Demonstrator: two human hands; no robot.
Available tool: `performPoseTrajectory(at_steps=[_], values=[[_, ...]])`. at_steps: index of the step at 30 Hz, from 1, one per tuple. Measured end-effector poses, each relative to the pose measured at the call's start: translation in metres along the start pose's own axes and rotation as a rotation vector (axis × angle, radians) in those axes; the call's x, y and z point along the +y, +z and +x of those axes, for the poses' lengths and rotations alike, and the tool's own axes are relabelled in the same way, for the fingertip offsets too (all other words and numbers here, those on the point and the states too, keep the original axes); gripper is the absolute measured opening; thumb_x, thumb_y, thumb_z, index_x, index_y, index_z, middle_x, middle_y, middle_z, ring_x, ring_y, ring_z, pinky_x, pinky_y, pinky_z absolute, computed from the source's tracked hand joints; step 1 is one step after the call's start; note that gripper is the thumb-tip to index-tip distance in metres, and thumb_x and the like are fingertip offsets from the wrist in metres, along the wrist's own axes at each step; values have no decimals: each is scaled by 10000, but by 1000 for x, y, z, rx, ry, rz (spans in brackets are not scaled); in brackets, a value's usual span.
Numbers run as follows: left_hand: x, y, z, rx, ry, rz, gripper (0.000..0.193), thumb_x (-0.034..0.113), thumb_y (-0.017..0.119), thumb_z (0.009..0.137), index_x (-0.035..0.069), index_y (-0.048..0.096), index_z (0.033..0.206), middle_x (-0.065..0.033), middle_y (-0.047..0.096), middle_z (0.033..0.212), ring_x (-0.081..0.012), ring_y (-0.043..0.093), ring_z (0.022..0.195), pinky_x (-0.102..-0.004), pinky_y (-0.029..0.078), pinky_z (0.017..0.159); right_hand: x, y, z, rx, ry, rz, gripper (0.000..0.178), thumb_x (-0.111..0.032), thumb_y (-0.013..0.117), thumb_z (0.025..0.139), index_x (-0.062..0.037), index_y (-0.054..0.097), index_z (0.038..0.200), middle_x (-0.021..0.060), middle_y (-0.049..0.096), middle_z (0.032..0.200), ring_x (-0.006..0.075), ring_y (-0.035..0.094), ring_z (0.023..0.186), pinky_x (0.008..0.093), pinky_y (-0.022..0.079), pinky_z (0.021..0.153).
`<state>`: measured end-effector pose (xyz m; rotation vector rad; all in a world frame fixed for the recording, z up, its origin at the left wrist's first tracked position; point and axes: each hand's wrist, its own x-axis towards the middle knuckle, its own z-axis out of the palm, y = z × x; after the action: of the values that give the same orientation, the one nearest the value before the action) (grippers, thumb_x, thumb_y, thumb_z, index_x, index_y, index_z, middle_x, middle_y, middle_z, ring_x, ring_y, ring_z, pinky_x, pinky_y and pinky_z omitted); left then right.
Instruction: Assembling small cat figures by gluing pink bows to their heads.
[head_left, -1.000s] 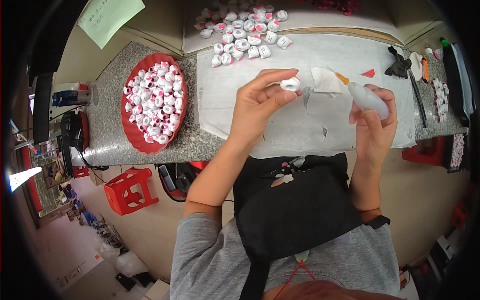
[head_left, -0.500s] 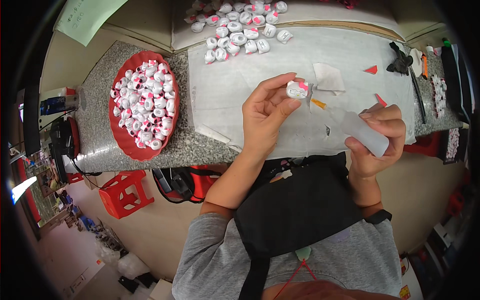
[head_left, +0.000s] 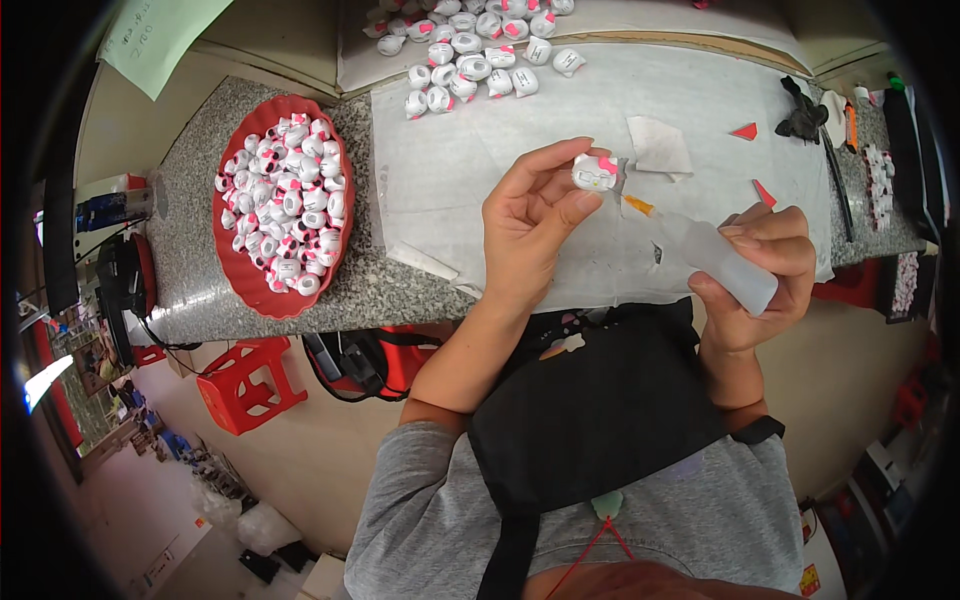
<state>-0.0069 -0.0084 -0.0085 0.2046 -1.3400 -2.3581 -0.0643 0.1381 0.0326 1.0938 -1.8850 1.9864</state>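
My left hand (head_left: 533,215) pinches a small white cat-head figure (head_left: 594,173) with a pink bow between thumb and fingers, its face showing. In my right hand (head_left: 757,262) is a translucent white squeeze bottle (head_left: 738,272), tilted so its narrow orange tip (head_left: 638,205) points up and left toward the figure. A small gap separates tip and figure. Both hands are raised over the white paper sheet (head_left: 470,180) near the bench's front edge.
On the left, a red scalloped tray (head_left: 228,258) is heaped with similar heads. More heads (head_left: 471,66) lie at the back. A white paper piece (head_left: 658,148), red scraps (head_left: 744,131) and a black crumpled thing (head_left: 800,118) lie rightward. A red stool (head_left: 250,385) stands below.
The cat head has tilted slightly in my left hand. Both holds stay the same, and the bottle tip stays close to the head. The background has shifted a little in view.
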Motion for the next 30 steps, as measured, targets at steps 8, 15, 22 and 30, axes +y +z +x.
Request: performPoseTrajectory(at_steps=[8,15,22,30], values=[[1,1,-1,-2,-13,1,361,-38,546,688,-26,436,1031,-132,514,953,-187,502,904,-330,407,807,3,3,-1,40,-34,-9,343,-109,708,554,-45,466,789,71,451,765,142,443,630,258,385,555],[4,3,-2,-5,-53,-10,370,-50,555,677,-36,440,1029,-116,519,947,-161,502,896,-257,390,789,2,4,-2,53,-18,-3,345,-126,713,553,-43,469,782,70,453,756,144,443,617,256,383,553],[1,3,-2,-38,-16,41,375,-66,555,668,-30,450,1027,-115,506,959,-151,486,900,-246,388,772,5,1,0,-40,-99,34,427,20,722,491,-27,466,830,89,434,790,122,467,583,219,420,509],[-3,1,-1,-77,154,299,321,-82,542,671,-35,492,984,-111,463,999,-152,471,901,-249,385,776,3,1,2,-72,-79,35,412,15,724,489,-22,475,816,92,440,764,116,446,559,209,379,485]])
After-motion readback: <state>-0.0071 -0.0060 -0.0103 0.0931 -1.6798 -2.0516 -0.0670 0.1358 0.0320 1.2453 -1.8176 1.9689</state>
